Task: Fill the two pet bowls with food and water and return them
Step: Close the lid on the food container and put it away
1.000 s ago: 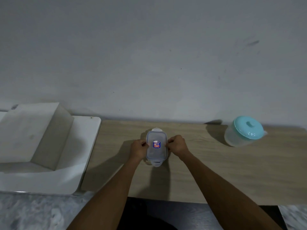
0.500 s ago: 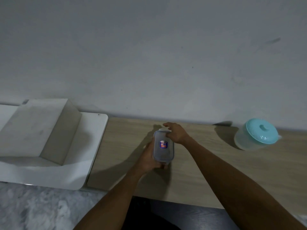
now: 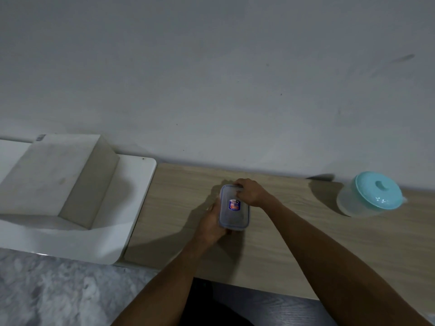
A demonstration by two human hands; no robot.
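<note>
A small clear rectangular food container [image 3: 234, 216] with a blue-rimmed snap lid and a red and blue sticker lies on the wooden counter [image 3: 294, 236]. My left hand [image 3: 211, 223] grips its left side and near end. My right hand [image 3: 250, 192] rests on its far end, fingers curled over the lid's far clip. At the far right stands a round clear container [image 3: 369, 196] with a turquoise lid, apart from both hands. No pet bowl is in view.
A white angular basin-like unit [image 3: 77, 191] sits to the left of the counter, against the grey wall. Grey marbled floor [image 3: 58, 292] lies below it. The counter's front edge runs just above my forearms.
Both hands held the container by its long sides a second ago. The left hand has slid toward the near end and the right hand has moved to the far clip.
</note>
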